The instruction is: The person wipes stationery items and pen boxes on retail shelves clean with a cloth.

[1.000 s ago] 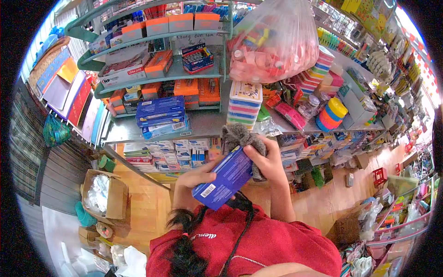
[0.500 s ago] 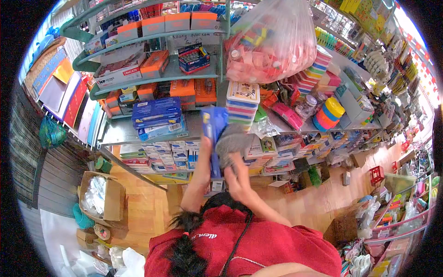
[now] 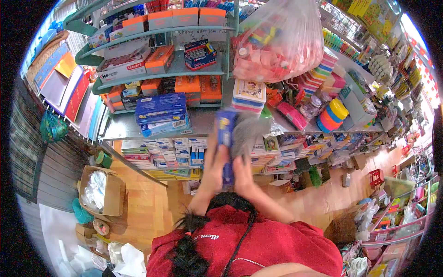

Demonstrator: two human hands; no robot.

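Upright in front of the shelf, my left hand [image 3: 213, 171] grips a blue box [image 3: 225, 131], fingers closed along its left side. Pressed near the box's right side, my right hand [image 3: 244, 177] is closed on a grey fuzzy cloth [image 3: 247, 134], smeared by motion. The cloth lies against or very close to the box's right face; contact is too blurred to confirm. Behind, to the left, more blue boxes [image 3: 160, 110] are stacked on the metal shelf [image 3: 205, 121].
Orange and grey boxes [image 3: 160, 61] fill the shelf tiers. A bulging clear plastic bag [image 3: 281, 51] hangs above a stack of colourful boxes [image 3: 249, 94]. Smaller packs [image 3: 184, 152] sit beneath the shelf. A cardboard box [image 3: 114, 196] stands on the wooden floor at left.
Both hands and the blue box have shifted slightly right in view. My right hand has moved lower with the grey cloth, and the box is seen more edge-on.
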